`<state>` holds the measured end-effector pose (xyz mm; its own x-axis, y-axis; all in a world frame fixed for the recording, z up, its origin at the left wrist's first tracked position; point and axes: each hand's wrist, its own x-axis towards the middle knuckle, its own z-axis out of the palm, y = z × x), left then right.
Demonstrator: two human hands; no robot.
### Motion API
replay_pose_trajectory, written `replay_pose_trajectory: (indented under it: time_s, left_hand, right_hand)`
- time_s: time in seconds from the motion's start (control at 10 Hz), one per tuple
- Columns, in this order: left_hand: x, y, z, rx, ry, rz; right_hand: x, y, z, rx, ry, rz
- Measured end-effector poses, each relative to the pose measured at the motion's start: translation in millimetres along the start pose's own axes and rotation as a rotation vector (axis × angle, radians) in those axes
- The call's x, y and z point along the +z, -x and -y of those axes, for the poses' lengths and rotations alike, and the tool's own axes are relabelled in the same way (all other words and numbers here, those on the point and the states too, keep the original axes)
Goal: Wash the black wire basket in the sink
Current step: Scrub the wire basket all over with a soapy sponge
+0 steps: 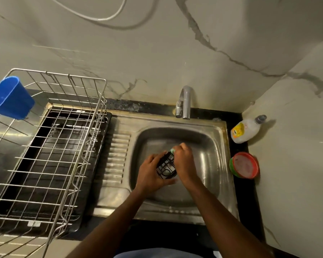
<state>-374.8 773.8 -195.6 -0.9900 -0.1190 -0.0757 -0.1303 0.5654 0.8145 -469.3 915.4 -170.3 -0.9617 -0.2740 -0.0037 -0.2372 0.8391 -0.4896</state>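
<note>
Two bare forearms reached out over the dark counter edge and met above the steel sink [220, 146]. The left hand [151, 175] cupped the black wire basket [166, 165] from the left side and underneath, fingers curled round its frame, holding it up over the middle of the basin. The right hand [183, 159] was closed in a fist round a pale green scrubber [172, 151], only a bit of it peeping out by the knuckles, and it pressed against the upper right side of the basket. Left of the basin lay the ribbed draining board [117, 155], and beyond that a large steel wire dish rack [50, 164] stood over a black tray [99, 164]. A blue plastic cup [9, 97] hung on the rack's far left rim. On the black counter strip to the right of the sink sat a round tub with a red rim and green side [244, 165], and just behind it a white dish soap bottle [247, 128] with a yellow label and grey cap leaned against the marble wall. At the back of the sink stood the chrome tap [184, 102]; I could not tell whether water was running. High on the wall looped a white cable [108, 17].
</note>
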Motion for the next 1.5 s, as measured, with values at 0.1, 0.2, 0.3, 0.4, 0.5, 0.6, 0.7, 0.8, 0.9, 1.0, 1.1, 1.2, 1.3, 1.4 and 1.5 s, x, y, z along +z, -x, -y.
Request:
replay_pose_trajectory:
  time_s: [0.1, 0.2, 0.3, 0.4, 0.5, 0.6, 0.7, 0.8, 0.9, 1.0, 1.1, 1.2, 1.3, 1.4, 1.5]
  left_hand:
    - [5, 10, 0, -0.141, 0.149, -0.101]
    - [9, 13, 1, -0.215, 0.225, -0.129]
    - [9, 11, -2, -0.241, 0.262, -0.135]
    - [7, 9, -4, -0.253, 0.296, -0.138]
    - [4, 6, -1, -0.254, 0.300, -0.135]
    - [4, 4, -1, -0.250, 0.283, -0.127]
    - [6, 4, -6, -0.250, 0.291, -0.113]
    - [9, 3, -9, -0.249, 0.306, -0.122]
    - [10, 0, -9, -0.257, 0.307, -0.115]
    - [10, 0, -8, -0.244, 0.295, -0.115]
    - [11, 0, -9, -0.258, 0.293, -0.128]
    - [11, 0, -10, -0.252, 0.292, -0.132]
    - [11, -1, -11, -0.263, 0.297, -0.142]
    - [12, -1, -9, -0.264, 0.286, -0.136]
    - [13, -4, -9, -0.258, 0.260, -0.122]
  right_hand:
    - [1, 17, 12, -0.180, 0.022, 0.135]
    - [-2, 7, -5, -0.425, 0.155, 0.219]
    - [-7, -17, -27, -0.271, 0.174, 0.087]
    - [-10, -22, -23, -0.136, 0.028, 0.078]
    - [-2, -4, 3, -0.338, 0.011, 0.192]
    - [4, -4, 3, -0.479, 0.175, 0.241]
    - [-7, -31, -13, -0.262, 0.151, 0.189]
    - [-10, -41, -13, -0.128, 0.171, 0.132]
    - [-5, -8, 18, -0.305, 0.166, 0.307]
    - [-3, 3, 24, -0.451, 0.224, 0.377]
    - [-6, -24, 0, -0.211, 0.144, 0.214]
    - [-15, -43, -14, -0.044, 0.126, 0.167]
    - [-5, -27, -9, -0.176, 0.093, 0.202]
    - [5, -11, -3, -0.308, 0.125, 0.259]
    - [1, -20, -6, -0.364, 0.169, 0.287]
